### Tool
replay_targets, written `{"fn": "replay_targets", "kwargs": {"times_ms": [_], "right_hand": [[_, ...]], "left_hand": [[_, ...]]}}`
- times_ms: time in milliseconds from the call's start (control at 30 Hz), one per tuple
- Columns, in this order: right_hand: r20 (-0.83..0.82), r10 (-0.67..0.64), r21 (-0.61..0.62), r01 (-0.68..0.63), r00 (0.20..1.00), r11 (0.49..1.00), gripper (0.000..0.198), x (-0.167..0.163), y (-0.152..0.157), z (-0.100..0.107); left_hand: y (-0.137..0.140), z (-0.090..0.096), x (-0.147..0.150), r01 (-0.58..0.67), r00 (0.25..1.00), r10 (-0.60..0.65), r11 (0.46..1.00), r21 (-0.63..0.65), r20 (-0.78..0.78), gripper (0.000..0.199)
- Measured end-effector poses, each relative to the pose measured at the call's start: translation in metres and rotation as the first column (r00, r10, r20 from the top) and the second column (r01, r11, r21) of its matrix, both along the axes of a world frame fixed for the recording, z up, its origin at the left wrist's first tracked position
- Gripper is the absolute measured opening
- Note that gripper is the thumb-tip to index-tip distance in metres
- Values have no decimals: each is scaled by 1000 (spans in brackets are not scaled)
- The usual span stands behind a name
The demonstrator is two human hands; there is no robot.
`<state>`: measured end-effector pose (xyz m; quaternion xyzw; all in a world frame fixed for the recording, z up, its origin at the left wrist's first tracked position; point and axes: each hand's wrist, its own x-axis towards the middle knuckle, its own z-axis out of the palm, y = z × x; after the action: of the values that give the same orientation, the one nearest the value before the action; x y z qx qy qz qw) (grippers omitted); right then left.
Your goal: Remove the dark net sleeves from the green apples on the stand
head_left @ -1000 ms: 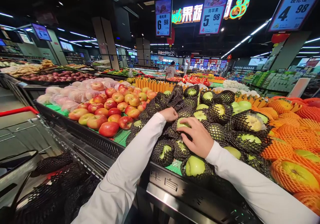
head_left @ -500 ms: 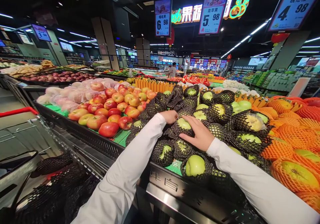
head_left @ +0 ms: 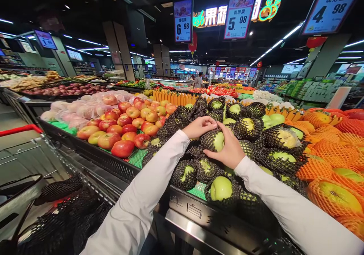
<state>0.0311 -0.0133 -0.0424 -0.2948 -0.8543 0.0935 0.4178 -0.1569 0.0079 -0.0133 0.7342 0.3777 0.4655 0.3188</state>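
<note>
A green apple [head_left: 218, 141] partly covered by a black foam net [head_left: 208, 140] is in my right hand [head_left: 231, 148], its thumb and fingers curved around the right side. My left hand [head_left: 200, 126] is closed in a pinch at the top of this apple, its fingertips meeting those of my right hand. What lies between the left fingertips is hidden. Around and below are more netted green apples. A mostly bare green apple [head_left: 221, 188] sits at the front, and another netted apple [head_left: 184, 174] lies below my left wrist.
Red apples [head_left: 123, 148] fill the tray section to the left. Orange-netted fruit [head_left: 338, 194] lies to the right. A black crate edge [head_left: 196, 205] runs along the front. A cart with a red handle [head_left: 21, 129] stands at the left. Price screens [head_left: 240, 14] hang overhead.
My left hand has moved up and right to the top of the apple, its fingers now pinched. The apple has turned and more of its green right side shows under my right hand.
</note>
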Motion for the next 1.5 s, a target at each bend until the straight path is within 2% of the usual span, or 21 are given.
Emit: {"fn": "replay_targets", "kwargs": {"times_ms": [133, 233, 333, 400, 500, 667, 900, 1000, 1100, 1233, 1333, 1400, 1500], "right_hand": [[-246, -67, 39, 79, 967, 996, 88, 1, 0, 6], [-356, -99, 98, 142, 929, 985, 84, 4, 1, 10], [-407, -135, 133, 205, 903, 970, 83, 5, 1, 11], [-419, -146, 156, 229, 896, 961, 84, 5, 1, 11], [-412, -165, 181, 258, 896, 949, 83, 6, 3, 11], [-426, -201, 158, 292, 882, 943, 77, 7, 4, 12], [-454, -211, 148, 306, 866, 940, 79, 7, 3, 11], [-450, -198, 131, 283, 871, 950, 78, 6, 5, 9], [-493, -153, 104, 232, 857, 967, 71, 6, 6, 8], [-491, -129, 54, 178, 862, 983, 67, 4, 7, 6], [-447, -119, -8, 129, 887, 992, 67, 3, 8, 4], [-423, -122, -32, 119, 898, 992, 74, 2, 8, 2], [-397, -145, -7, 155, 906, 988, 88, 0, 6, 1]], "left_hand": [[-10, 6, 2, -40, 994, 43, 999, -26, 97, 55], [-16, 8, 4, 66, 987, -53, 994, -84, 148, 63], [-19, 9, 6, 168, 968, -148, 982, -83, 201, 72], [-19, 10, 7, 179, 962, -163, 982, -53, 220, 75], [-20, 11, 8, 158, 965, -150, 987, -23, 217, 69], [-22, 11, 9, 114, 987, -103, 990, -85, 120, 59], [-16, 9, 10, 17, 976, -15, 1000, -10, 217, 56], [-11, 6, 7, 9, 973, 5, 998, -59, 230, 55], [-9, 3, 5, 80, 966, -35, 983, -167, 258, 60], [-13, 2, 7, 177, 980, -146, 949, -260, 135, 70], [-15, 3, 10, 134, 991, -137, 969, -209, -2, 68], [-14, 2, 11, 96, 994, -103, 981, -170, -33, 66], [-10, 1, 10, 84, 995, -92, 986, -141, -47, 64]]}}
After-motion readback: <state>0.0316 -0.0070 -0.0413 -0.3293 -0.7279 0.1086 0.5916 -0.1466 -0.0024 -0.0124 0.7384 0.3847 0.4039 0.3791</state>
